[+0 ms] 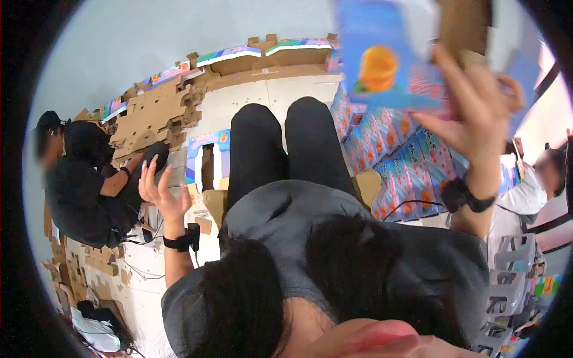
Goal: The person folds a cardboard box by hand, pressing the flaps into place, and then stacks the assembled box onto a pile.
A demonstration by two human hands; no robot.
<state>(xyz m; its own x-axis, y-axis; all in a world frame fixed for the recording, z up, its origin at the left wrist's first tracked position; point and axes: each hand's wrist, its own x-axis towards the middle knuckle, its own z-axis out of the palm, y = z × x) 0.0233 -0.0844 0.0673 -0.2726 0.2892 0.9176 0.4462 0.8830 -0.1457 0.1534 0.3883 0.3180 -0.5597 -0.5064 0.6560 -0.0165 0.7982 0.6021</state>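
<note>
My right hand (477,107) is raised at the upper right, its fingers closed on the edge of a blue and pink printed cardboard piece (382,65) with an orange fruit picture. Part of that piece runs out of view at the top. At the left, my left hand (164,191) is held up beside my knee, fingers apart, holding nothing. Just beyond it, a blue and white printed cardboard piece (194,161) with a long cut-out lies on the floor.
Stacked printed boxes (406,173) stand to the right of my legs. Brown cardboard sheets (155,116) lie at the upper left. A person in black (89,185) sits at the left; another person in white (525,194) is at the right, near grey stools (513,253).
</note>
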